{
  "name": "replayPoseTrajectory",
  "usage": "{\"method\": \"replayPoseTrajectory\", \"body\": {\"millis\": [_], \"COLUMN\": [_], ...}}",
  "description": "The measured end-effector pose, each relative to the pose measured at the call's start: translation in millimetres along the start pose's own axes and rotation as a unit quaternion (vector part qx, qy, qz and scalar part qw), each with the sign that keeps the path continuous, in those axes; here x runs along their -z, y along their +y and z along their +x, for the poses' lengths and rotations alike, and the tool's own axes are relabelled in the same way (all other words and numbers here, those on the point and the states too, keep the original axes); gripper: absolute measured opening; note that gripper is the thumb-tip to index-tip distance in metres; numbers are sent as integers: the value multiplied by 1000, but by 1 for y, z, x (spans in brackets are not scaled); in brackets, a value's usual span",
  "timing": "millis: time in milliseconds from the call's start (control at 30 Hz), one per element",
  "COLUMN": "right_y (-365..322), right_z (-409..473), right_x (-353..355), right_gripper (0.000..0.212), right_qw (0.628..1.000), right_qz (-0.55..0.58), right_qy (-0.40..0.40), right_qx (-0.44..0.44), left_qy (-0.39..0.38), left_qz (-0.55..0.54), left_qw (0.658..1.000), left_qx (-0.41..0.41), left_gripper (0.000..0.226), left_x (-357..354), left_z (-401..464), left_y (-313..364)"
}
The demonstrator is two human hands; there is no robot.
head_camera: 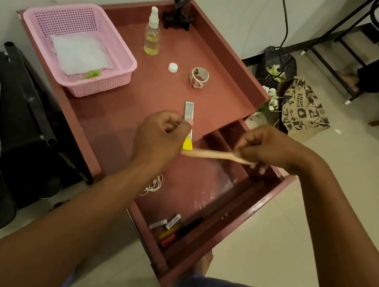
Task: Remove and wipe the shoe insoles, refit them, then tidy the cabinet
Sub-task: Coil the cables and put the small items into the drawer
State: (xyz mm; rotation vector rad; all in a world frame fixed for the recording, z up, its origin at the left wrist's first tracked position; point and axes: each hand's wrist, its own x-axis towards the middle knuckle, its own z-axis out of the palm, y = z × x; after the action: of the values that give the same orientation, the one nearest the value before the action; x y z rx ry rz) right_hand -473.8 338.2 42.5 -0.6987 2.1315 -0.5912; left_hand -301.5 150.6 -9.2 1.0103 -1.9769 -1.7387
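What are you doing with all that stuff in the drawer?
A person is sorting things at a reddish cabinet whose drawer is pulled open. The left hand grips a small tube with a yellow cap, and the right hand pinches one end of a thin wooden stick above the drawer. Markers lie at the drawer's near end. On top stand a pink basket and a spray bottle.
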Motion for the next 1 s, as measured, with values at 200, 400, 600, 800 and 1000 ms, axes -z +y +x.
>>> {"method": "replayPoseTrajectory", "body": {"millis": [200, 400, 600, 800, 1000], "right_y": [40, 54, 63, 66, 68], "right_z": [22, 69, 91, 93, 87], "right_x": [-44, -124, -148, -156, -149], "right_gripper": [23, 28, 18, 15, 16], "right_qw": [988, 986, 988, 993, 988], "right_qz": [-89, -133, -133, -114, -136], "right_qy": [-121, -96, -72, -20, 0], "right_qx": [-37, -2, 13, 14, 74], "left_qy": [-149, -268, -275, -272, -284], "left_qz": [202, 390, 463, 487, 485], "left_qw": [967, 875, 840, 829, 826], "left_qx": [-32, -100, -66, -54, -41], "left_gripper": [18, 24, 27, 30, 31], "left_x": [-11, -13, -8, -3, -4], "left_z": [-8, -17, -9, -11, -13], "left_y": [-15, -28, -51, -58, -57]}}
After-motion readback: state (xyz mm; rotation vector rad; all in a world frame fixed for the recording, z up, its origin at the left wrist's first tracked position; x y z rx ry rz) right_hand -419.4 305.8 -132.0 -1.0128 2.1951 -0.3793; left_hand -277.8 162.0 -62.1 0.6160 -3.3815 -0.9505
